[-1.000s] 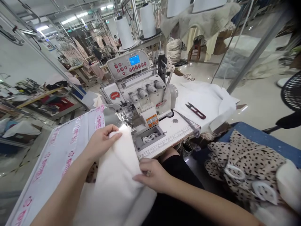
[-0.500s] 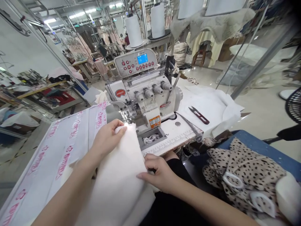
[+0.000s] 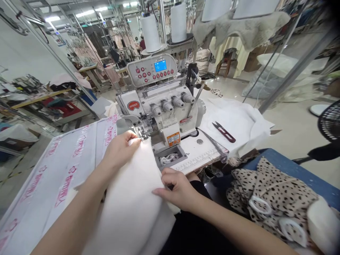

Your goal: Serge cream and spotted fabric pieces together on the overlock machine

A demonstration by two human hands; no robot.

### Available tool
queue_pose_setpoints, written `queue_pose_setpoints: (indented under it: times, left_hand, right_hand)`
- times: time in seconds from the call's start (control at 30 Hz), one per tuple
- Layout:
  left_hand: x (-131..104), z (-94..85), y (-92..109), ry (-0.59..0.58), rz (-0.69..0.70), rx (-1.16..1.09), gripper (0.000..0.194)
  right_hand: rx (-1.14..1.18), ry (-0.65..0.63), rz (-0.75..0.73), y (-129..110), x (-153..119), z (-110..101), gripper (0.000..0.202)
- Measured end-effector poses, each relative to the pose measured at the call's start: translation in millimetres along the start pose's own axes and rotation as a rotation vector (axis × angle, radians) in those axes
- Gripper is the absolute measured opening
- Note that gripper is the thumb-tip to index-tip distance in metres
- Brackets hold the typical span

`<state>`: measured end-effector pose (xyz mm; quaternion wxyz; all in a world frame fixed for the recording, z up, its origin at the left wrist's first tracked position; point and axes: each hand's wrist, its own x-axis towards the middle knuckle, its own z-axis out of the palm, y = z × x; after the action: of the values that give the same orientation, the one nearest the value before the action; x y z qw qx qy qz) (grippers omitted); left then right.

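Note:
White fleecy fabric (image 3: 132,191) hangs from the front of an overlock sewing machine (image 3: 170,109) down over my lap. Its top edge lies at the presser foot (image 3: 143,137). My left hand (image 3: 120,147) pinches the fabric's upper edge, just left of the foot. Lower down, my right hand (image 3: 176,187) grips the right edge between thumb and curled fingers. The machine's control panel (image 3: 152,71) has a lit blue screen. A small tray (image 3: 170,157) with tangled thread scraps sits in the table, right of the fabric.
Dark red thread snips (image 3: 224,132) lie right of the machine, beside white cloth (image 3: 236,117). Spotted fabric (image 3: 276,191) is heaped on a blue surface (image 3: 300,173) at right. A printed plastic-covered surface (image 3: 66,170) spreads leftward. Thread cones (image 3: 178,23) stand behind; a black fan (image 3: 330,122) is far right.
The fabric's top edge now sits closer under the presser foot, my left hand beside it. Both hands keep their hold. The whole view has shifted slightly.

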<state>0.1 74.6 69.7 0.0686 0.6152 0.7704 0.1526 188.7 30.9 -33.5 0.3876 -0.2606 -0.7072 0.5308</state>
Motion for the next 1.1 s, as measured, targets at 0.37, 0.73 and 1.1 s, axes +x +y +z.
queue_pose_setpoints:
  times: [0.37,0.73,1.1]
  left_hand:
    - [-7,-22.0,-10,-0.178,0.012,0.032,0.036]
    - [-27,-2.5,4,-0.064,0.028,0.324,0.025]
    - [5,-1.7,-3,-0.037,0.056,0.303,0.024]
  right_hand:
    - [0.040,-0.092,0.043,-7,-12,-5,0.045]
    - [-0.150,-0.073,-0.067,-22,-27,-28,0.036]
    - [-0.107,0.008,-0.048,-11,-12,-21,0.032]
